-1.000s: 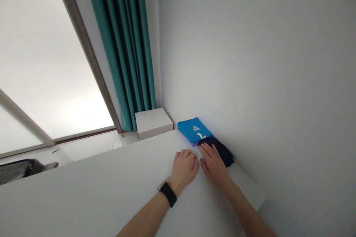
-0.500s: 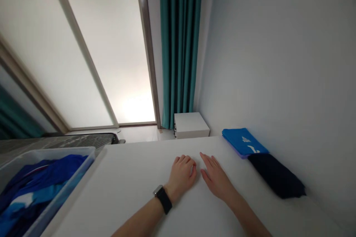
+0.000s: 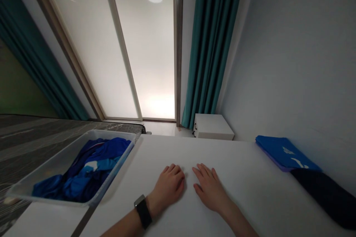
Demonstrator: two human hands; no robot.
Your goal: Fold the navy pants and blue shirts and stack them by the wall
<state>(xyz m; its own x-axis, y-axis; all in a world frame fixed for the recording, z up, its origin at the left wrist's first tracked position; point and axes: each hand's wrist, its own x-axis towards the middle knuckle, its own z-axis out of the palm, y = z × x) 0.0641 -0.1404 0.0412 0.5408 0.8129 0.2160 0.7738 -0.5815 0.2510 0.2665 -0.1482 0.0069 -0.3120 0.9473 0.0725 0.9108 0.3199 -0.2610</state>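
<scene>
My left hand, with a dark-strapped watch on its wrist, rests on the white table. Its fingers are curled in and I see nothing in them. Beside it, a small gap away, my right hand lies palm down with the fingers stretched and slightly apart. It touches only the tabletop. Farther right, against the wall, are folded blue cloth with white print and folded dark navy cloth. On the left, a translucent plastic bin holds crumpled blue clothes.
Past the table's far edge stands a low white cabinet below a teal curtain. A frosted sliding door fills the back. The wall bounds the right side, and a grey patterned surface lies beyond the bin.
My view has turned left, so more of the bin shows. My right hand has flattened and its fingers have spread a little. The left hand stays curled on the table.
</scene>
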